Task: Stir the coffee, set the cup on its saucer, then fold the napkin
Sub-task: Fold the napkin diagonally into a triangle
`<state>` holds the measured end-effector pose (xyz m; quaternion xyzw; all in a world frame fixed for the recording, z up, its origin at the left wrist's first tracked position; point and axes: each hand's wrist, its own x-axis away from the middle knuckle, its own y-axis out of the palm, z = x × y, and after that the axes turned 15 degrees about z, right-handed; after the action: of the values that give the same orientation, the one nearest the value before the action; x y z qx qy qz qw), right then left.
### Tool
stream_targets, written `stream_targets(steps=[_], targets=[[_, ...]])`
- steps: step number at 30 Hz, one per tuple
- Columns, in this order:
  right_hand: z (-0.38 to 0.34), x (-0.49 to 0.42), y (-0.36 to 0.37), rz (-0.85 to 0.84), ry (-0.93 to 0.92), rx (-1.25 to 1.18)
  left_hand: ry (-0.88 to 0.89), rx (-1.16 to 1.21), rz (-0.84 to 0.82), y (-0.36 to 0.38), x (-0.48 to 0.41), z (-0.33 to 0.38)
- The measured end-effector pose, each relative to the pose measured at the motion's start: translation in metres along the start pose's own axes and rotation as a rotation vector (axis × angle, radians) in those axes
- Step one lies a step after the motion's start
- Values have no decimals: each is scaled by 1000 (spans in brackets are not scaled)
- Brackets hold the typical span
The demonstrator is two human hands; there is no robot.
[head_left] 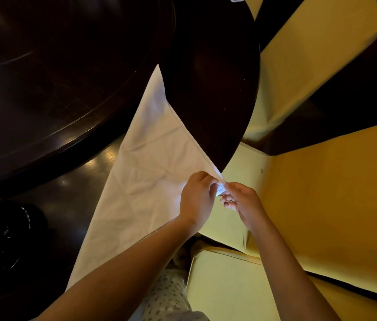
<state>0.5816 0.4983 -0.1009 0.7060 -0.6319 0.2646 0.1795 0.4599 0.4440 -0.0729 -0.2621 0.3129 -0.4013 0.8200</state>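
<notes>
Just right of frame centre in the head view, your left hand (197,198) and right hand (244,205) are meeting, each grip pinching the same corner of the white napkin (150,172). From that pinch the cloth is fanning away toward the upper left and lower left, its long edge running up along the dark table (210,89). Both hands are equally near, so the fold probably turns on carrying this corner leftward.

A dark, glossy round desk (217,84) fills the upper middle. Yellow cushioned seats (335,191) lie to its right and below. A shiny dark floor (71,195) shows at the left, reflecting light spots.
</notes>
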Motion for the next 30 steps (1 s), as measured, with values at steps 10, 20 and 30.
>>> stream_targets(steps=[10,20,30], targets=[[3,-6,-7,-11,49,-109,212,-122,-38,13,8,-5],[-4,-8,-5,-18,-70,30,159,0,-2,-15,11,-19],[1,-9,0,53,33,1,-564,-429,157,-117,3,-122]])
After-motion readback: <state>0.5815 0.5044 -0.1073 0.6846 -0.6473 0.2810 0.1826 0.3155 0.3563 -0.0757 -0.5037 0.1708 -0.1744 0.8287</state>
